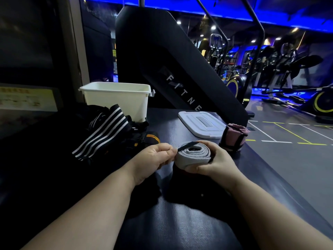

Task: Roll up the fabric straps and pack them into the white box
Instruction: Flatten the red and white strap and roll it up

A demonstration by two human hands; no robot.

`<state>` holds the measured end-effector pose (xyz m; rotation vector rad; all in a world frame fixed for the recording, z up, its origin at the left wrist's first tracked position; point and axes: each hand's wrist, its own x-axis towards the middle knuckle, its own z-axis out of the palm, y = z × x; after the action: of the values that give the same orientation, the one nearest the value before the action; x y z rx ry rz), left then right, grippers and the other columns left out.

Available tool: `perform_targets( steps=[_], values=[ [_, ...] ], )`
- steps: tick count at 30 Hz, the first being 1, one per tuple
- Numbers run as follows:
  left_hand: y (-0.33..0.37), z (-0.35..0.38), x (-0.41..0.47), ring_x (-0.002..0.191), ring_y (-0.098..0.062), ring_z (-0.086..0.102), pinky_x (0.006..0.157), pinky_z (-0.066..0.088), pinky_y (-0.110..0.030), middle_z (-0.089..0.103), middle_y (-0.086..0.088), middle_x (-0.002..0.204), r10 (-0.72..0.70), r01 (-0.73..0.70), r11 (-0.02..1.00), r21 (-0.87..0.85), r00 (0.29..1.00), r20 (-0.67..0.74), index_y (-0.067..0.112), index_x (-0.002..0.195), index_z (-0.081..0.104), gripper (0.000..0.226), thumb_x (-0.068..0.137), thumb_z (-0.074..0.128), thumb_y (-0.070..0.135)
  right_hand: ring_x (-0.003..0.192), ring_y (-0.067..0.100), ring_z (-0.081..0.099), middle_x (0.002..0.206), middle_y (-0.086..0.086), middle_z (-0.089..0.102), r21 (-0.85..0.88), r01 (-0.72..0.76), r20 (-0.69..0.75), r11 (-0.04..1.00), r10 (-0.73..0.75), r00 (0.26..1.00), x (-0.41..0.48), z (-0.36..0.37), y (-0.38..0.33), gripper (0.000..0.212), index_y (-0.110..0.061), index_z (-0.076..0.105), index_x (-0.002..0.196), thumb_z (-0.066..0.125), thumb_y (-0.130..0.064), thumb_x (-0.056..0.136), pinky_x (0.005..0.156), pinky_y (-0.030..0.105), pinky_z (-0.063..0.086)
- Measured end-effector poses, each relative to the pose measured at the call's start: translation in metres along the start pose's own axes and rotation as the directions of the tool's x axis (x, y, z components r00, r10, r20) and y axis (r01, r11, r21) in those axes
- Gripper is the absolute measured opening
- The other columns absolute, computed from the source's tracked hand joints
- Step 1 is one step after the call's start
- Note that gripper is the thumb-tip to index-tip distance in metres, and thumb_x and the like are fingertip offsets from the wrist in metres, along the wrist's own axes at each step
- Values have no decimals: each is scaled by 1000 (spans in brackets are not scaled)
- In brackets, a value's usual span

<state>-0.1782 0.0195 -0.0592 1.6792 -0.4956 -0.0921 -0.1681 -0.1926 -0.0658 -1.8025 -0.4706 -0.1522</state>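
A grey fabric strap, rolled into a flat coil, is held just above the dark mat. My right hand cups the coil from the right and below. My left hand pinches the strap's dark loose end at the coil's left top. The white box stands open at the back left, about a forearm's length beyond my hands. Its white lid lies flat to the right of it. A pile of black straps with white stripes lies in front of the box. A rolled pink strap stands upright right of my hands.
The dark mat ends at an edge on the right, with grey gym floor beyond. A large black fitness machine rises behind the box and lid. A black and orange item lies beside the striped pile.
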Motion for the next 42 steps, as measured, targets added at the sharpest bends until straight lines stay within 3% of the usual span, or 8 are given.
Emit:
perform_targets(
  steps=[7,10,14,19,26,31,36,42],
  values=[
    [-7,0,3,82,-13,54,82,42,-31,61,0,84,6,-5,998,62,1000,-6,24,70,70,24,82,59,41,89,2,68,96,-6,73,-159,-124,-107,980,108,988,2,2,4,90,-26,51,103,89,-57,28,82,22,51],
    [-11,-3,3,76,-16,52,76,42,-33,60,-4,78,-43,44,995,95,999,-9,25,76,70,23,81,66,47,98,8,66,104,-1,71,34,-146,56,989,144,988,1,-2,5,87,-22,48,112,90,-40,38,86,26,49],
    [-10,-2,5,58,-5,44,58,37,-15,52,10,62,-30,39,981,192,998,-49,24,79,66,24,83,64,47,103,12,66,110,1,71,233,-179,159,956,144,977,-1,-12,9,84,-17,48,125,85,-14,50,84,24,51],
    [-12,-1,11,53,5,43,58,34,-9,51,22,53,56,-16,962,273,989,-140,24,80,62,14,93,61,26,107,17,65,115,7,71,157,-88,77,984,77,994,2,-5,11,73,-12,61,123,86,-19,55,95,31,51],
    [-14,1,14,61,2,44,65,37,-12,53,15,64,92,-39,971,235,972,-216,20,73,63,17,89,68,16,91,14,68,99,6,74,148,-62,-82,987,75,994,3,5,12,50,-9,63,112,79,8,68,81,25,55],
    [-12,3,11,83,-7,53,79,41,-12,57,5,95,238,-165,926,340,954,-184,31,63,58,32,80,76,12,93,16,69,99,2,74,9,-68,-166,998,69,984,5,7,14,58,-19,64,110,90,-22,58,86,31,55],
    [-12,4,13,83,-1,55,85,43,-15,59,10,90,267,-188,914,360,945,-186,35,68,60,11,71,70,29,86,8,69,93,-2,75,-45,-68,-214,997,56,975,5,8,14,55,-20,65,108,91,-23,60,84,33,56],
    [-16,5,15,62,1,46,67,37,-15,53,12,69,213,-104,899,426,953,-216,27,70,62,21,84,72,14,95,12,69,101,1,74,68,-107,-49,992,111,993,2,-1,9,74,-20,60,114,94,-39,51,84,31,53]
  ],
)
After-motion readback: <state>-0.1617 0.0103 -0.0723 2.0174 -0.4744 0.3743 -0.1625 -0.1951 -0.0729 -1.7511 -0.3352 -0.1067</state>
